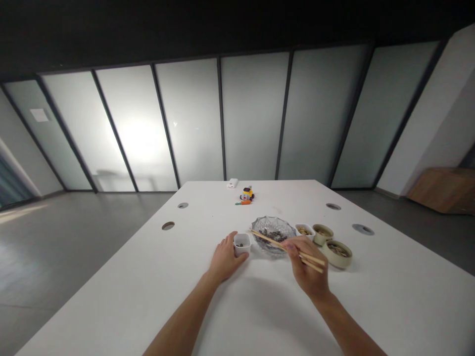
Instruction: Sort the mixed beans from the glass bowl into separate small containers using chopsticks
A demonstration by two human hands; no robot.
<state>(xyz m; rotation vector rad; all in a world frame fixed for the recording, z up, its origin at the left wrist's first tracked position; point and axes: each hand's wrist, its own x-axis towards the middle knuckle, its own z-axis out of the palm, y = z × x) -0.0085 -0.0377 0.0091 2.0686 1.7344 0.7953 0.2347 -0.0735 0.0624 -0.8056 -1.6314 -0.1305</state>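
Progress, judged from how the contents lie: partly along. A few dark bits (241, 245) lie in one small white square-mouthed cup (243, 251); a larger quantity of dark pieces (276, 236) remains in a wide, clear, faceted-glass bowl (272, 222). Nothing can be made out between the stick tips.

Hands:
- Left hand (225, 258): thumb and fingers closed around the white cup, which stands on the white rectangular table (148, 287), just left of the glass bowl.
- Right hand (308, 267): closed on a pair of pale wooden chopsticks (270, 241), slanting over the glass bowl, tips near its left rim, towards the cup. Whether the tips meet cannot be told.

Containers, right of the glass bowl:
- White square dish (297, 229), just beside the bowl; holds yellowish-brown pieces (305, 231).
- Round beige-green bowl (318, 241), farther from the person; contents brownish, too small to identify.
- Second round beige-green bowl (340, 263), nearer the person, beside the right hand; holds slender, pale and dark striped-looking pieces (338, 250).

Other items, far part of table:
- Yellow and grey toy vehicle (246, 194) with dark wheels.
- Orange carrot-shaped object with green end (245, 202), just in front of the vehicle.
- White block-shaped object (232, 183), near the far edge.
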